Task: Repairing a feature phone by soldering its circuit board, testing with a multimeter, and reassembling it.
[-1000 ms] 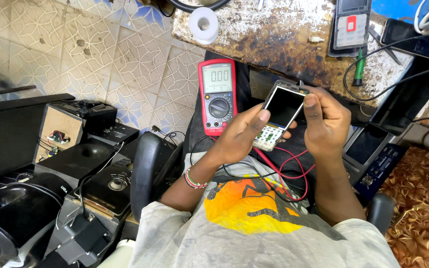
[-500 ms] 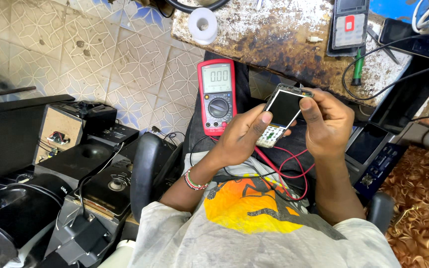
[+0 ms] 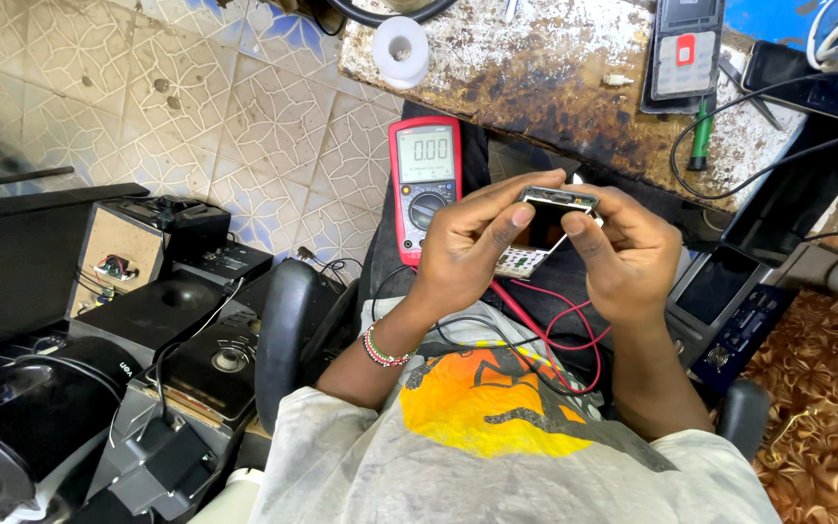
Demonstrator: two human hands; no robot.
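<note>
Looking down from the head view: both hands held a small keypad phone over the lap. Left hand pinched its left edge, thumb on the face, fingers curled behind. Right hand gripped the right edge, fingers closed narrow around the top end. Red multimeter lay just past the left fingertips; red and black test leads trailed below both palms. To do this well: keep both grips even, avoid twisting the case, keep leads clear of the thumbs.
</note>
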